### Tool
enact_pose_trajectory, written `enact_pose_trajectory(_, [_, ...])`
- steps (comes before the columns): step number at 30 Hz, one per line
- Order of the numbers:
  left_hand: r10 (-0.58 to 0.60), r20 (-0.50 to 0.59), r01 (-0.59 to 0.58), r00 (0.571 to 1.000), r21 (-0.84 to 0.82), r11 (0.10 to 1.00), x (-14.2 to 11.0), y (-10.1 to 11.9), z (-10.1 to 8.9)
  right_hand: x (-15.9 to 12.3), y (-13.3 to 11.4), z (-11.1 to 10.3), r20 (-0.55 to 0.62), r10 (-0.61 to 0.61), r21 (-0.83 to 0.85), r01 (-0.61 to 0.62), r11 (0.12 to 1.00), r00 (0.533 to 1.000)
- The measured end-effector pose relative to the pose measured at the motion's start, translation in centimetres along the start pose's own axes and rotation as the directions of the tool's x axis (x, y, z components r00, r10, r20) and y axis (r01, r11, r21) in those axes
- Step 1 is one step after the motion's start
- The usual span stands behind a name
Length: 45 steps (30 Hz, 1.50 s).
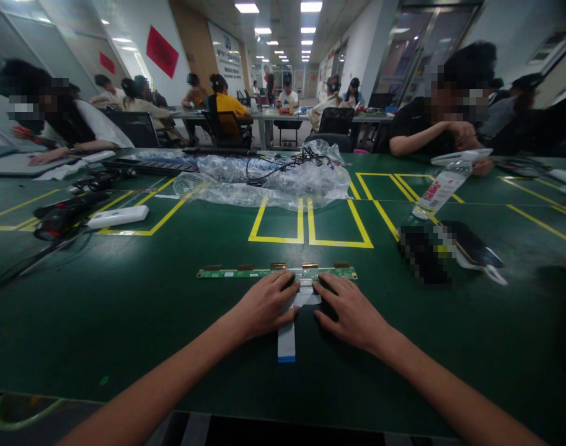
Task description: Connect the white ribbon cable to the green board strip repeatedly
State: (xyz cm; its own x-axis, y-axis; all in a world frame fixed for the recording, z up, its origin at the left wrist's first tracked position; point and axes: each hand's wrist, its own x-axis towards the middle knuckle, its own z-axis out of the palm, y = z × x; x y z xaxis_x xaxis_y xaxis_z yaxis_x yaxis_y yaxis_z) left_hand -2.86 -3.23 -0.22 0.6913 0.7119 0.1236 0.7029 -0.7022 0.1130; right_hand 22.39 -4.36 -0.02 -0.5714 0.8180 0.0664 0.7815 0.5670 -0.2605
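Note:
A long narrow green circuit board (pixel 245 272) lies across the dark green table in front of me. A white flat ribbon cable (pixel 287 334) with a blue end runs from the board's middle toward me. My left hand (pixel 264 306) and my right hand (pixel 350 313) rest on either side of the cable's upper end, fingertips pressed together at the board's connector (pixel 305 284). The fingers of both hands are curled in a pinch on the cable end.
Crumpled clear plastic wrap (pixel 268 179) with black wires lies beyond yellow tape squares (pixel 310 238). A white device (pixel 118 217) and black tools (pixel 59 220) sit left; a plastic bottle (pixel 443 186) and a dark device (pixel 468 244) sit right. Other people sit around the tables.

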Motion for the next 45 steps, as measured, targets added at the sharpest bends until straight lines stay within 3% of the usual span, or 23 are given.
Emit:
enact_pose_trajectory(31, [-0.016, -0.067, 0.016, 0.998, -0.002, 1.000, 0.9, -0.4, 0.5, 0.1, 0.8, 0.0, -0.019, -0.031, 0.016, 0.032, 0.999, 0.999])
enact_pose_trajectory(38, [0.083, -0.008, -0.083, 0.996, -0.021, 0.996, 0.7, -0.8, 0.2, 0.0, 1.0, 0.1, 0.020, -0.056, 0.052, 0.055, 0.997, 0.998])
enact_pose_trajectory(45, [0.060, 0.031, -0.059, 0.998, -0.039, 0.998, -0.2, -0.9, -0.4, -0.1, 1.1, 0.0, 0.047, -0.074, 0.072, 0.070, 0.995, 0.996])
